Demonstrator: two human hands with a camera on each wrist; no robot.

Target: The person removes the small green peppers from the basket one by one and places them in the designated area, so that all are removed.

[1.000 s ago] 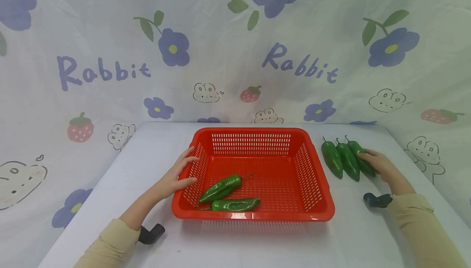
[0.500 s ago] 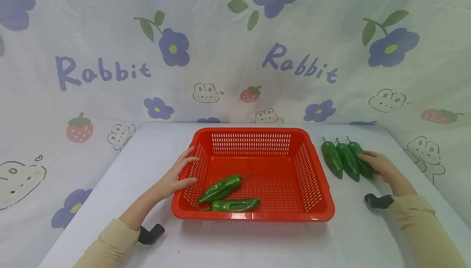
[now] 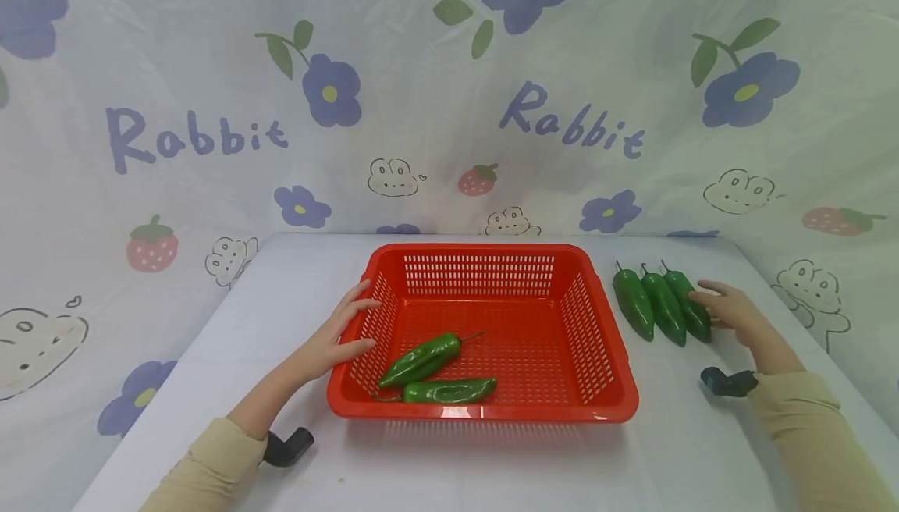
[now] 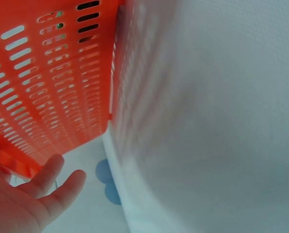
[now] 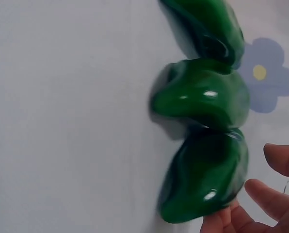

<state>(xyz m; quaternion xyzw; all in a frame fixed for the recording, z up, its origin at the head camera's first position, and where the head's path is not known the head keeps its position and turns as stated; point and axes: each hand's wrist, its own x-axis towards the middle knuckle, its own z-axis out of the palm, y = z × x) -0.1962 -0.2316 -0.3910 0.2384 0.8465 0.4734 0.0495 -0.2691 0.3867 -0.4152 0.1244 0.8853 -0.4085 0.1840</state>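
My left hand [image 3: 330,346] rests over the left rim of a red slotted plastic basket [image 3: 492,410], fingers and thumb extended and spread. In the left wrist view the fingertips [image 4: 72,182] show near the basket's side wall. Two long green peppers [image 3: 424,359] lie inside the basket, at its front left. Three more green peppers sit side by side right of the basket, stems pointing away. Beside the rightmost pepper [image 3: 688,307] is my right hand [image 3: 733,313], its fingers loosely bent and parted. In the right wrist view some fingertips reach against or just behind the nearest pepper [image 5: 207,170].
A white cloth covers the table [image 3: 449,473], and a patterned curtain [image 3: 435,90] hangs behind it. Black wrist mounts [image 3: 728,382] stick out inward from both forearms. The basket's right wall stands close to the leftmost loose pepper [image 3: 634,305].
The rightmost pepper has shifted slightly left, closer to the middle one. My right hand has since eased a little to the right, its fingers opening away. The left hand stays put.
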